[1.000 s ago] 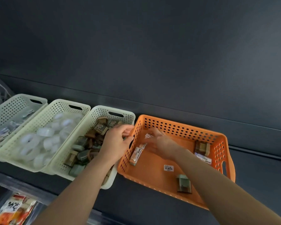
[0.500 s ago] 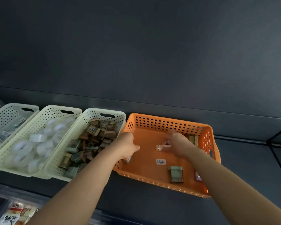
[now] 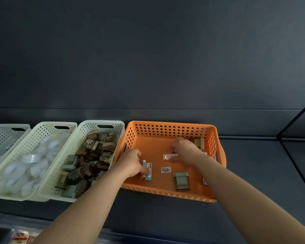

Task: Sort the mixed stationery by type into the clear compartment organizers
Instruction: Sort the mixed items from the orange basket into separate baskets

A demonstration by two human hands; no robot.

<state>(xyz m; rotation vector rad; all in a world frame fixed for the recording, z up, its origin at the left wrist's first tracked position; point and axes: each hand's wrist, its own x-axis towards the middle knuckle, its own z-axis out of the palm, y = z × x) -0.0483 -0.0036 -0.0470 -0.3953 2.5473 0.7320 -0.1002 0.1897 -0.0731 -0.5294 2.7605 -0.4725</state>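
Both my hands are inside an orange perforated basket (image 3: pixel 173 128) on a dark shelf. My left hand (image 3: pixel 131 163) has its fingers curled on a small white-and-teal packaged item (image 3: pixel 148 170) near the basket's left side. At the back middle, my right hand (image 3: pixel 186 149) pinches a small clear packet (image 3: pixel 169 156). A loose barcode label (image 3: pixel 165 169) and a green tape box (image 3: pixel 181 181) lie on the basket floor. Two more small boxes (image 3: pixel 198 142) stand in the back right corner.
Left of the orange basket stand three pale perforated baskets: one with brown and green tape boxes (image 3: pixel 88 159), one with clear tape rolls (image 3: pixel 30 161), one at the far left edge (image 3: pixel 2 138). A dark wall rises behind. Packaged goods (image 3: pixel 22 237) show on a lower shelf.
My left hand moved from the cream basket's rim into the orange basket and onto the white-and-teal item. My right hand shifted toward the back right. The view swung slightly right.
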